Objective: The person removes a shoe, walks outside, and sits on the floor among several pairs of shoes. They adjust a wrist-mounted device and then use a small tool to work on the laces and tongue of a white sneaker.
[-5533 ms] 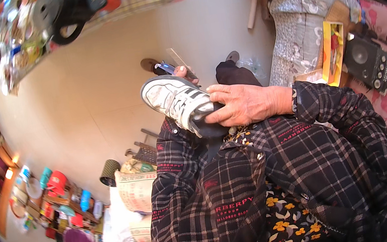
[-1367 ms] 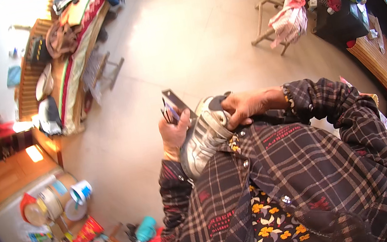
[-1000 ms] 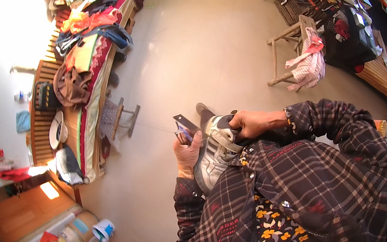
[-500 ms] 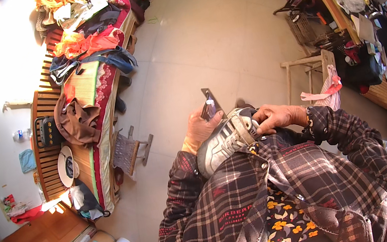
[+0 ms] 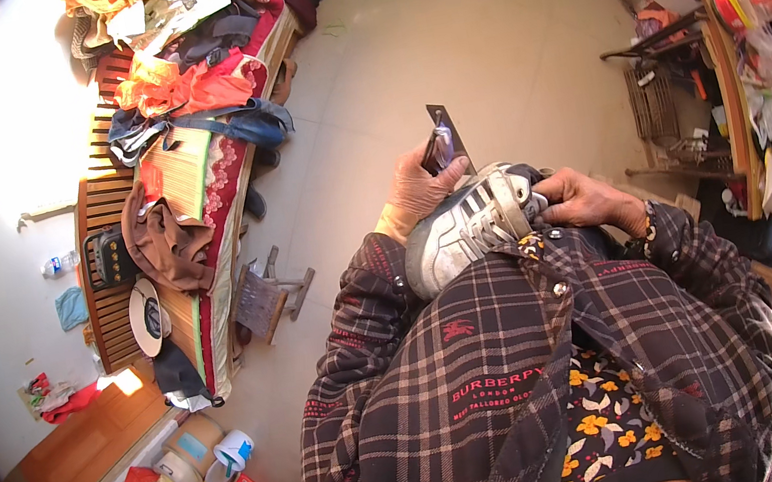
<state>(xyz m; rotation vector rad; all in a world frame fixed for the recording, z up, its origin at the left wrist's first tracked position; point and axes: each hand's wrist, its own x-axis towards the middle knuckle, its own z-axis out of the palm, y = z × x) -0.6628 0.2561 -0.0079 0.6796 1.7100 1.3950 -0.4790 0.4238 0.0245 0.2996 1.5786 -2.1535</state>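
My left hand [image 5: 428,177] grips a dark flat strip [image 5: 451,135] and a small bluish, narrow object whose kind I cannot make out, just beyond a worn white sneaker [image 5: 456,235] with dark stripes. The shoe lies tilted against the front of my plaid jacket [image 5: 443,343], toe toward the lower left. My right hand [image 5: 582,200] has its fingers closed on the shoe's opening, by the laces and tongue. Part of each hand is hidden by the shoe or what it holds.
A wooden bench [image 5: 92,136] piled with clothes runs along the left. A small stool [image 5: 263,296] stands beside it. Buckets and containers [image 5: 188,454] cluster at the lower left. A cluttered wooden table [image 5: 724,46] is at the right; a door panel [image 5: 66,453] lies left.
My view has turned from other parts of the room, and hands and shoe sit higher in view. The shoe's toe has swung from upper left to lower left since the earliest frame.
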